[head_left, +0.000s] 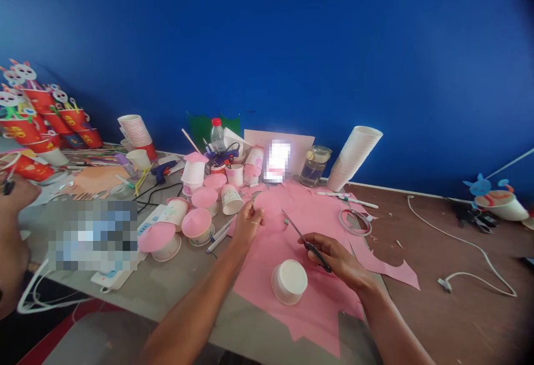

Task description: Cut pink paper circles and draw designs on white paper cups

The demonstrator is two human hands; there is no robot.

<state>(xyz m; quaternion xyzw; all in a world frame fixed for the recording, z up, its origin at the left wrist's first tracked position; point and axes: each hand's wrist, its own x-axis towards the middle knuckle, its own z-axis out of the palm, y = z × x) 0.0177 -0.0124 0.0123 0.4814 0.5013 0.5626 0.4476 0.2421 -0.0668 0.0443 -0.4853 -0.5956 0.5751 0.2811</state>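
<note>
At grey table (187, 290), blue wall (292, 48) behind, left grip (247, 225) pinches paper (273, 205), right grip (339, 257) scissors (303, 239).

Your upside-down white cup (289, 280) looks like plain matt paper. The pink sheet (258, 270) under it is matt paper too, same as the pink cut-out (273, 203) your left hand (247, 225) pinches just behind the cup. The scissors (298, 230) in your right hand (337, 259), right beside the cup, have thin metal blades and dark handles. Far behind the cup, the jar (315, 166) is clear, glossy glass.
</note>
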